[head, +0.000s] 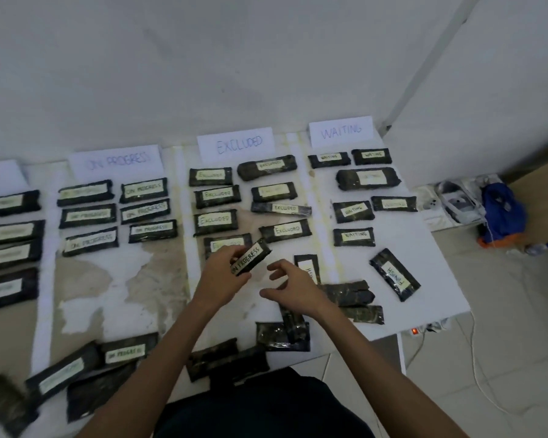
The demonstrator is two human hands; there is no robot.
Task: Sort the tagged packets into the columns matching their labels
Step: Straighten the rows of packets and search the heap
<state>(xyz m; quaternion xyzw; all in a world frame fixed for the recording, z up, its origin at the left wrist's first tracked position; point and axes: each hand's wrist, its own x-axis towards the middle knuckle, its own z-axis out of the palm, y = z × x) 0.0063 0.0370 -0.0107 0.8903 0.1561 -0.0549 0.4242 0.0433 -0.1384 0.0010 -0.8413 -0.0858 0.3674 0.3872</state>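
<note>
My left hand (223,275) is shut on a dark packet tagged ON PROGRESS (250,257), held tilted above the low end of the EXCLUDED column. My right hand (293,287) hovers just right of it, fingers apart and holding nothing. White header cards read ON PROGRESS (118,161), EXCLUDED (238,143) and WAITING (340,131). Several tagged packets lie in rows under each header. Loose packets lie near me: two tagged FINISH (395,275) at the right, an ON PROGRESS one (125,351) at lower left, and face-down ones (282,336).
The white table (437,298) ends at the right above a tiled floor. A blue bag (502,213), a white device (459,200) and a power strip with cables (427,328) lie on the floor beyond that edge. A white wall stands behind.
</note>
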